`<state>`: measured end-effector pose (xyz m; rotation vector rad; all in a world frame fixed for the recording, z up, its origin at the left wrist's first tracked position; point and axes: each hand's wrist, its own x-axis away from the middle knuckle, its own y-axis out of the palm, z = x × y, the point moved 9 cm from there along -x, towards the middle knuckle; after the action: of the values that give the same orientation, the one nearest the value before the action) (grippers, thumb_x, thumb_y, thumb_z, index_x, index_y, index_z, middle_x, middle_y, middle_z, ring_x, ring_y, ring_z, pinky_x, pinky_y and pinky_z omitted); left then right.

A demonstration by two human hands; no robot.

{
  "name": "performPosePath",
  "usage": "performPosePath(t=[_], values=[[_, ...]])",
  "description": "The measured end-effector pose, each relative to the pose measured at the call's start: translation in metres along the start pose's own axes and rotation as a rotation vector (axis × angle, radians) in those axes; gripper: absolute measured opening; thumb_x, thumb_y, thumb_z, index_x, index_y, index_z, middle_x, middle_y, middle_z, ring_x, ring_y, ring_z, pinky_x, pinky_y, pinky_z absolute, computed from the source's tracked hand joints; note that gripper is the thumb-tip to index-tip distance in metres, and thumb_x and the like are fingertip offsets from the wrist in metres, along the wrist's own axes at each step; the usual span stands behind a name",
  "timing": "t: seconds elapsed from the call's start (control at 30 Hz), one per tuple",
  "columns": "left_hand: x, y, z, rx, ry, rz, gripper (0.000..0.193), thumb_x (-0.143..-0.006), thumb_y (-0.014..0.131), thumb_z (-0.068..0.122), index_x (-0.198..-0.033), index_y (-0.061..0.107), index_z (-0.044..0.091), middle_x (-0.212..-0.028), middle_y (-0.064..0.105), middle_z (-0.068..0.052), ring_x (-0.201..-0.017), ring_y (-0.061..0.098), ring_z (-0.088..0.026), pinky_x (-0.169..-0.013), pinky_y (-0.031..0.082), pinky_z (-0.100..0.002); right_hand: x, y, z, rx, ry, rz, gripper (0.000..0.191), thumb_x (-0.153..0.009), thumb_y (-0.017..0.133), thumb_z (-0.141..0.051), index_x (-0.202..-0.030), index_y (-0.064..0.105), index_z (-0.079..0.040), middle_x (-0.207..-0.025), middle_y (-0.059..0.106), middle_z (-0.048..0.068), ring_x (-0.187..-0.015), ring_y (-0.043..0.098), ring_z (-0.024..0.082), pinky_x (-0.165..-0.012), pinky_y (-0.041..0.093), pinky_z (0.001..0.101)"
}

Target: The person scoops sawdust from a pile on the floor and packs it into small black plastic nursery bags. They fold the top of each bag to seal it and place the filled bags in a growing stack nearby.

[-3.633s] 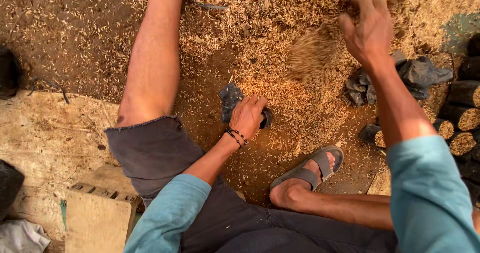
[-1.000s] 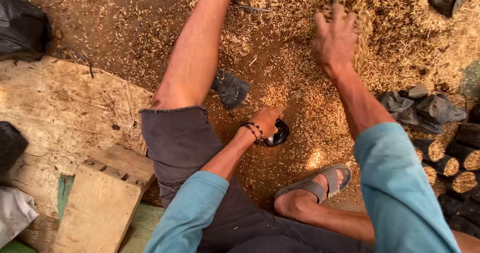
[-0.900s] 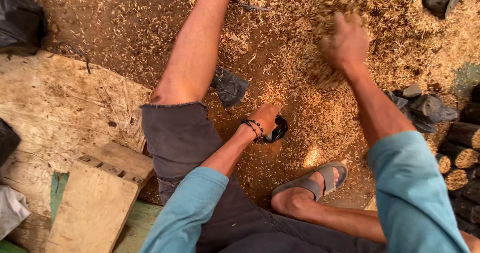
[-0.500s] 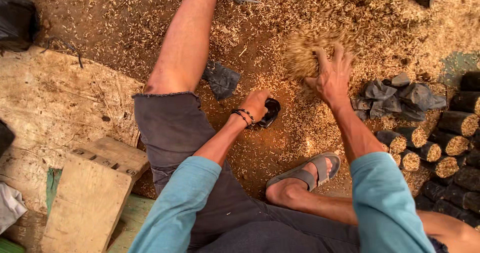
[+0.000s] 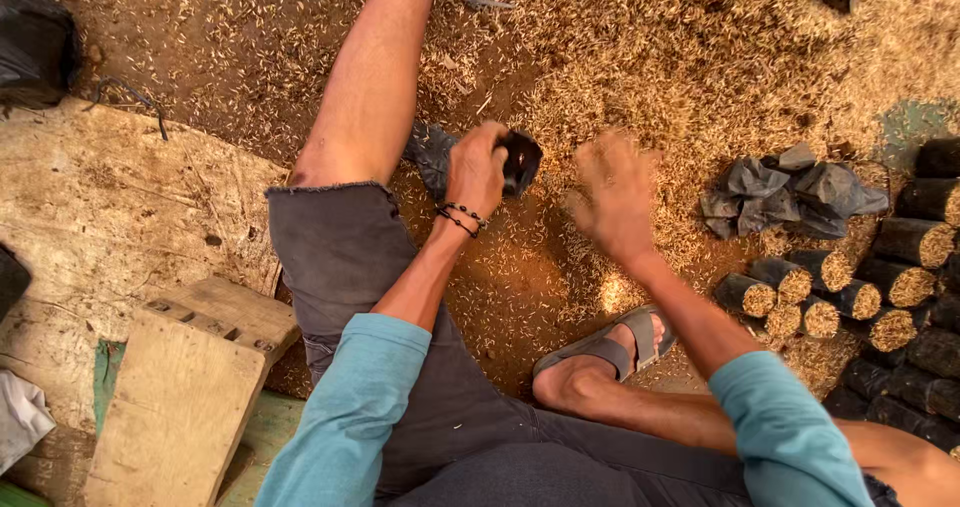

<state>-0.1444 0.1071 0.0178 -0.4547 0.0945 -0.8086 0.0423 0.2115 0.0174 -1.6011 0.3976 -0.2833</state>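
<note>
I sit on the ground amid rice husk spread over brown soil. My left hand, with a beaded band at the wrist, grips a small black plastic bag held upright with its mouth open, just right of my left knee. My right hand is blurred with motion, fingers spread, close to the right of that bag, above the husk. Whether it carries any husk I cannot tell. A crumpled black bag lies under my left wrist.
Filled black bags topped with husk lie in rows at the right, with a heap of empty black bags above them. A wooden stool and a worn board sit at the left. My sandalled right foot rests below.
My right hand has swept down from the husk pile at the top towards the bag in my left hand. The left hand has kept its hold on the bag.
</note>
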Motion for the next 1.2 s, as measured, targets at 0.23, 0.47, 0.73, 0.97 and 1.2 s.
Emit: performPosePath(t=[0.23, 0.47, 0.73, 0.97, 1.2], values=[[0.000, -0.030, 0.020, -0.060, 0.077, 0.119, 0.023, -0.090, 0.065, -0.005, -0.113, 0.067, -0.003, -0.106, 0.073, -0.021, -0.095, 0.073, -0.036, -0.083, 0.056, -0.044, 0.010, 0.070, -0.098, -0.040, -0.396, -0.464, 0.064, -0.101, 0.036, -0.058, -0.158, 0.016, -0.036, -0.169, 0.011, 0.002, -0.157, 0.009, 0.027, -0.121, -0.003, 0.0625], [0.013, 0.027, -0.010, 0.030, -0.049, -0.001, 0.025, -0.085, 0.073, -0.001, -0.109, 0.070, 0.005, -0.099, 0.075, -0.013, -0.087, 0.075, -0.025, -0.075, 0.061, -0.038, -0.066, 0.022, 0.068, 0.205, 0.042, -0.278, 0.059, -0.105, 0.057, -0.038, -0.160, 0.037, -0.028, -0.166, 0.028, 0.019, -0.129, 0.045, 0.043, -0.054, 0.062, 0.0424], [0.037, 0.077, -0.042, 0.019, -0.178, -0.138, 0.023, -0.082, 0.078, 0.004, -0.104, 0.068, 0.003, -0.087, 0.075, -0.012, -0.078, 0.074, -0.023, -0.069, 0.059, -0.039, -0.024, 0.029, 0.090, 0.039, 0.207, -0.173, 0.035, -0.102, 0.069, -0.029, -0.136, 0.061, -0.025, -0.133, 0.061, 0.013, -0.103, 0.064, 0.029, -0.068, 0.057, 0.0379], [0.036, 0.084, -0.037, -0.030, -0.114, -0.151, 0.014, -0.086, 0.076, 0.005, -0.099, 0.070, 0.003, -0.087, 0.075, -0.012, -0.077, 0.073, -0.023, -0.069, 0.058, -0.039, 0.008, -0.004, 0.095, -1.245, 0.858, -0.187, 0.046, -0.086, 0.066, -0.018, -0.131, 0.056, -0.017, -0.120, 0.063, 0.015, -0.079, 0.072, 0.025, -0.052, 0.063, 0.0356], [0.043, 0.085, -0.031, 0.001, -0.111, -0.198, 0.010, -0.088, 0.072, 0.005, -0.094, 0.065, 0.001, -0.088, 0.071, -0.010, -0.078, 0.071, -0.021, -0.068, 0.059, -0.037, 0.040, -0.002, 0.022, -1.691, 0.972, -0.409, 0.049, -0.089, 0.072, -0.031, -0.132, 0.061, -0.011, -0.115, 0.065, 0.018, -0.093, 0.067, 0.031, -0.071, 0.060, 0.0460]])
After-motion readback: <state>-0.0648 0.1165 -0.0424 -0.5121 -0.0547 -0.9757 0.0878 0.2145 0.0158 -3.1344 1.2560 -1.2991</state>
